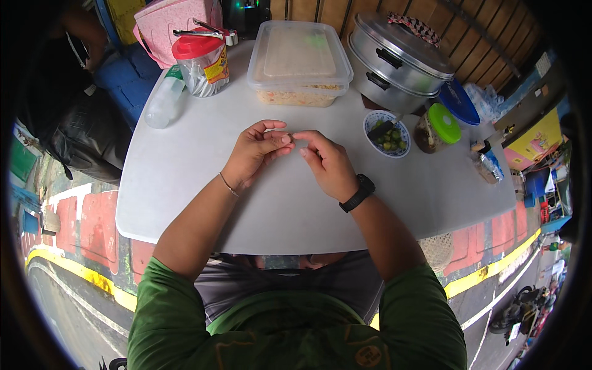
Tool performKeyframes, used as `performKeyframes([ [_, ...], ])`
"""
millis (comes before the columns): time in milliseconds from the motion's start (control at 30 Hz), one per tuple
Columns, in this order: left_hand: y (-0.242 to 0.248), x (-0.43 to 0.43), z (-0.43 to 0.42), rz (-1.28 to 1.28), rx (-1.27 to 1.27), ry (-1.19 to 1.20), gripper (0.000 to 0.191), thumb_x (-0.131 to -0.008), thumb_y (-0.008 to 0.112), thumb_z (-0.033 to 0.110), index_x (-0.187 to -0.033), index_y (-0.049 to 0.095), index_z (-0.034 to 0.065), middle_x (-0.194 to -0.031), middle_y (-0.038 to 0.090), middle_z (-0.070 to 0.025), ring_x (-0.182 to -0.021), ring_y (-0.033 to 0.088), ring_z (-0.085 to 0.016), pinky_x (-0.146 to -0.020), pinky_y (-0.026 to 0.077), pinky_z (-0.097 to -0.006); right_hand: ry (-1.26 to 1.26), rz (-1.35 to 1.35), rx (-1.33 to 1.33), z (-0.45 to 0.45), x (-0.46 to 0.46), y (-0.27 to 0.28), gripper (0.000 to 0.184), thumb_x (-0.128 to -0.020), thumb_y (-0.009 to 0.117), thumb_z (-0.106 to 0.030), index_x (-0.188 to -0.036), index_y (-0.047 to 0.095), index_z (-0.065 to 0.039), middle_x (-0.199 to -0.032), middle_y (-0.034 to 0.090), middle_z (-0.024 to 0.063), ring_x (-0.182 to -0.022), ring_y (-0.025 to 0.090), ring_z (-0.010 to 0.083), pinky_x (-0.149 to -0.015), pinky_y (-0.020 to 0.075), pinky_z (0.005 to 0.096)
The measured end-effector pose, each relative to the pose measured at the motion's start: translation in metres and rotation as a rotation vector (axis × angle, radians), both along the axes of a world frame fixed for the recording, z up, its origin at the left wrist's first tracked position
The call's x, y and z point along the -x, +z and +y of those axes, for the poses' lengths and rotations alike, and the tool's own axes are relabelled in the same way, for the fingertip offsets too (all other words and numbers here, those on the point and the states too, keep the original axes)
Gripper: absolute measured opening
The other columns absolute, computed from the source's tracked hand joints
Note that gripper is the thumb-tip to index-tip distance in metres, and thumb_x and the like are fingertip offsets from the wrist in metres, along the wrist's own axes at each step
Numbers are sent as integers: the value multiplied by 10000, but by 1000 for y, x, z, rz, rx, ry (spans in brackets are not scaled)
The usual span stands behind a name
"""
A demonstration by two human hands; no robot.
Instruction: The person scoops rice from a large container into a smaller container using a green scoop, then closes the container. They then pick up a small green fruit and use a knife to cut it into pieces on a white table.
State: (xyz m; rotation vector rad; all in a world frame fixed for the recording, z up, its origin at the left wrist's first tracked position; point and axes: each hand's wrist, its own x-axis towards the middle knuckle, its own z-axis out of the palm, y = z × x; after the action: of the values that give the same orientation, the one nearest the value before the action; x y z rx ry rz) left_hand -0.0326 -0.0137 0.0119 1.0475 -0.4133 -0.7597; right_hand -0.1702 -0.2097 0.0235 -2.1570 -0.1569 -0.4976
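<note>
Over the middle of the white table [277, 222], my left hand [259, 150] pinches something tiny between thumb and fingertips, perhaps a coin; it is too small to name. Just to its right, my right hand [328, 159] has its index finger extended to that fingertip, its thumb apart, and nothing visible in it. Beyond both hands stands a lidded clear plastic container [300, 64] of what looks like fried rice. Right of my right hand is a patterned bowl [387, 151] of small green citrus fruits, with a dark-handled utensil lying across it.
Back left are a red-lidded jar [202, 69] of plastic utensils with metal tongs on top, a plastic bottle [164, 104] and a pink bag [162, 23]. An aluminium steamer [397, 60] and a green-lidded jar [437, 128] stand right. A person [78, 101] is beyond the left edge.
</note>
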Motion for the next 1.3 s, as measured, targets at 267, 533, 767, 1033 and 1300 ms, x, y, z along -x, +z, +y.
performKeyframes([
  [267, 2, 15, -5, -15, 42, -137, 456, -1141, 705, 229, -1535, 597, 25, -1357, 755, -147, -1253, 736, -236, -1089, 617, -398, -21, -186, -38, 10, -2, -5, 341, -1014, 790, -25, -1347, 733, -69, -993, 756, 115, -772, 720, 247, -698, 578, 396],
  [533, 11, 7, 2, 228, 328, -175, 918, -1121, 497, 749, -1686, 455, 26, -1617, 586, -256, -1480, 602, -432, -1208, 536, -575, 21, -67, 94, -6, 0, -1, 318, -970, 845, -34, -1281, 810, -95, -936, 726, 78, -763, 696, 216, -716, 578, 376],
  [767, 10, 11, 1, 305, 538, -350, 1060, -1076, 473, 840, -1765, 335, 47, -1734, 462, -296, -1581, 483, -517, -1260, 460, -681, 148, -26, -208, 9, -5, -15, 330, -951, 882, -26, -1270, 801, -53, -971, 790, 25, -781, 665, 121, -717, 564, 340],
  [1033, 18, 16, 5, 331, 597, -348, 1122, -1050, 464, 883, -1790, 285, 59, -1768, 409, -305, -1610, 434, -544, -1294, 396, -722, 140, 37, -197, 1, -5, -12, 283, -937, 895, -14, -1204, 800, -18, -990, 803, 9, -796, 623, 74, -732, 546, 278],
  [1300, 21, 19, 5, 304, 591, -353, 1145, -1048, 449, 893, -1793, 260, 45, -1774, 388, -326, -1622, 409, -557, -1304, 373, -729, 158, 6, -264, 7, -5, -14, 255, -943, 892, -16, -1188, 822, -14, -977, 814, 11, -790, 638, 79, -738, 556, 279],
])
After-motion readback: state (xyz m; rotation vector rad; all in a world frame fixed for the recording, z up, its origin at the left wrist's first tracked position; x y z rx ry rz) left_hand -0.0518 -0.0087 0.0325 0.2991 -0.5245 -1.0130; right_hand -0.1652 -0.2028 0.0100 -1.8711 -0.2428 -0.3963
